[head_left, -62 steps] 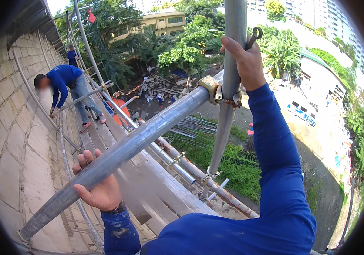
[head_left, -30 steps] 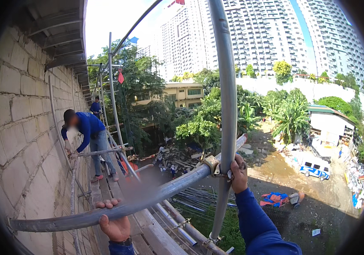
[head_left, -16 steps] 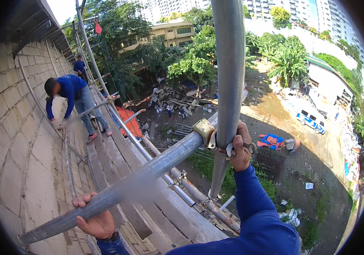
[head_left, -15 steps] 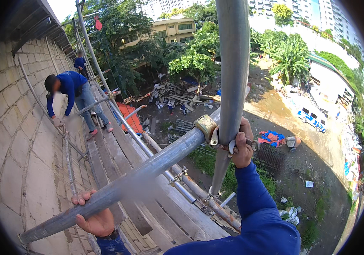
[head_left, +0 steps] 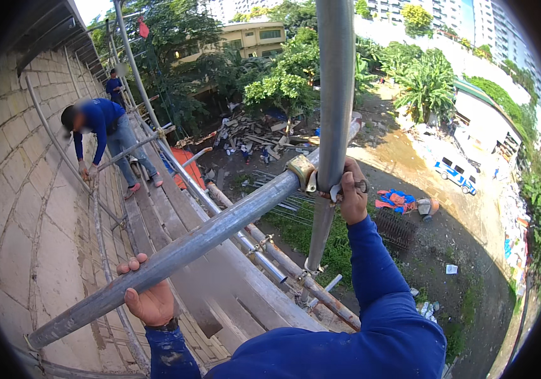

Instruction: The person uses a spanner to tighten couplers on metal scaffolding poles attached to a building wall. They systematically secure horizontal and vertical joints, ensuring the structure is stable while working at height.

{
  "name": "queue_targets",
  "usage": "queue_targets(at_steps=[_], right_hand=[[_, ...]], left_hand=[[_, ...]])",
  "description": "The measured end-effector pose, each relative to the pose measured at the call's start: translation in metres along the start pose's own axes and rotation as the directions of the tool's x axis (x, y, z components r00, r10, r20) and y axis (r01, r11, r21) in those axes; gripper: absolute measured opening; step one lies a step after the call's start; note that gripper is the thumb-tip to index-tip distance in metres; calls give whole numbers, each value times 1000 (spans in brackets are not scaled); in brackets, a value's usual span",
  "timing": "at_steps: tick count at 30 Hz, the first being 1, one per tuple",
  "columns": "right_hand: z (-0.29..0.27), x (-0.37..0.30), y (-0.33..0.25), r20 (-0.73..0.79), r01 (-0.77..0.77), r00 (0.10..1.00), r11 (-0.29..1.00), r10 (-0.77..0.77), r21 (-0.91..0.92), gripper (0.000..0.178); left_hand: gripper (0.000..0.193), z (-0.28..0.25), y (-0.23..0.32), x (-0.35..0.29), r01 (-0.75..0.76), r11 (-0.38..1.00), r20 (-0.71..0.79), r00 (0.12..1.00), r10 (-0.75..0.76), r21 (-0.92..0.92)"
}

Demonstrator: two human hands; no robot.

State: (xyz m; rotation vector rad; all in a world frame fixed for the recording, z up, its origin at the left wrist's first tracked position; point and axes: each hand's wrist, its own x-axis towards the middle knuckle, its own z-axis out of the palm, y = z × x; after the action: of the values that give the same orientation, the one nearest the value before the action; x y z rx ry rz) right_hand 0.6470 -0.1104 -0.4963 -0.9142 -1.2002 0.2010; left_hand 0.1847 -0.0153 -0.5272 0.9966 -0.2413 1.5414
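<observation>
A grey metal scaffold pipe (head_left: 213, 241) slants from the lower left, by the wall, up to a thick upright pipe (head_left: 335, 76). Wrapped around its lower part is my left hand (head_left: 151, 304), thumb on the near side and fingertips over the top. At the crossing sits a metal scaffold clamp (head_left: 301, 172), its worn yellowish half around the slanting pipe. My right hand (head_left: 354, 201) is closed on the clamp's right side, against the upright, beside a bolt end (head_left: 363, 186). The fingers partly hide the clamp's far half.
A block wall (head_left: 18, 189) rises on the left. Plank decking (head_left: 157, 218) runs along it, where a co-worker (head_left: 103, 123) in blue bends over; another person (head_left: 114, 87) stands beyond. Outer rail pipes (head_left: 270, 246) edge the drop to a yard with rubble (head_left: 251, 136) and a van (head_left: 455, 175).
My left hand has shifted a little up and right along the pipe. The right hand stays at the clamp. The view has moved slightly, and the nearer co-worker's hands have shifted along the wall.
</observation>
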Motion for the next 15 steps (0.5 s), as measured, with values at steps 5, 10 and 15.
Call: queue_targets(at_steps=[5,10,15], right_hand=[[3,12,-34,-393,271,836,911,-383,-311,46],[30,-8,-124,-85,489,853,844,-516,-218,38],[109,-16,-154,222,492,860,862,-459,-123,40]], left_hand=[[50,1,35,-19,17,983,-253,967,31,185],[65,-42,36,-14,202,954,-125,976,-178,222],[59,-37,67,-13,561,748,-82,816,-573,356]])
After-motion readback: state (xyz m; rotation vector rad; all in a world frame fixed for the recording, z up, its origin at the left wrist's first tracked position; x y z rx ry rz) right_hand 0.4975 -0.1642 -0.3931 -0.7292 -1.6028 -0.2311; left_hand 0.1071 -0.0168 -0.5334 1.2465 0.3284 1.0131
